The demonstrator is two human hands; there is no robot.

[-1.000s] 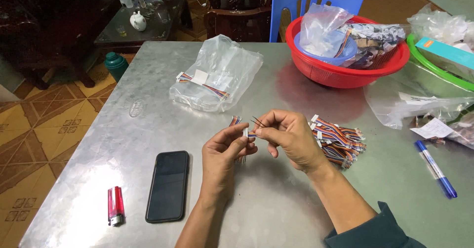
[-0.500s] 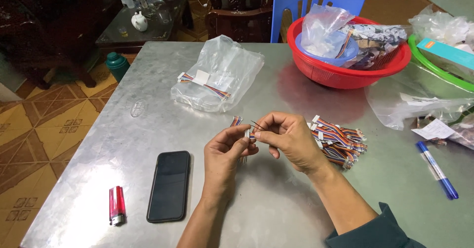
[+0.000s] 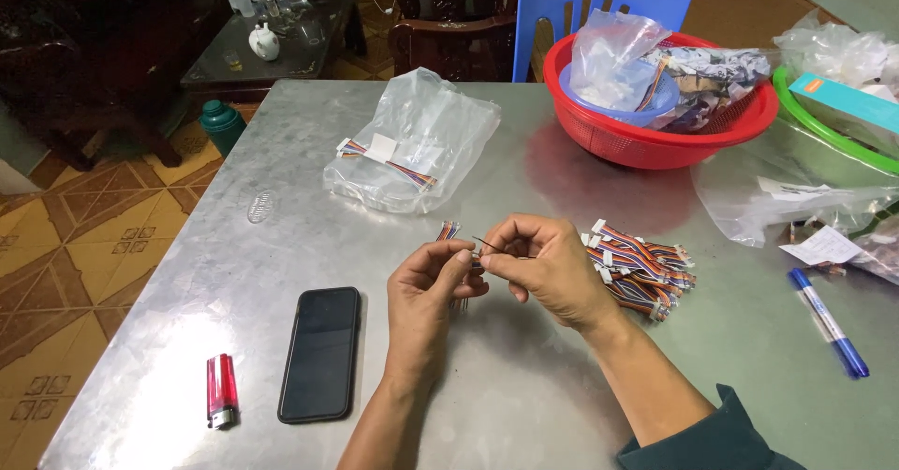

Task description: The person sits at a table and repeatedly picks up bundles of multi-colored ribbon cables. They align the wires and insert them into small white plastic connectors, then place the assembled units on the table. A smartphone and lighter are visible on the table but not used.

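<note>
Both hands meet over the metal table [image 3: 281, 245], just above the black phone [image 3: 320, 352] and to its right. Left hand [image 3: 426, 292] is closed, thumb and fingers pinched on a small multicoloured wire connector [image 3: 449, 231] whose ribbon end sticks up past the fingertips. Right hand [image 3: 548, 266] is closed too, pinching a thin dark pin-like tool [image 3: 492, 248] whose tip points at the connector (contact point too small to tell). The two hands touch at the fingertips.

Relative to the phone:
- red lighter [image 3: 221, 390] just left of it, lying flat
- pile of wire harnesses [image 3: 641, 266] well to the right, just beyond the right hand
- clear plastic bag [image 3: 412, 142] with one harness inside, further up the table
- red basket [image 3: 655, 105] far upper right, holding bags and a small blue bowl
- blue pen [image 3: 829, 322] far right, near the table edge
- blue plastic chair [image 3: 599, 2] behind the basket
</note>
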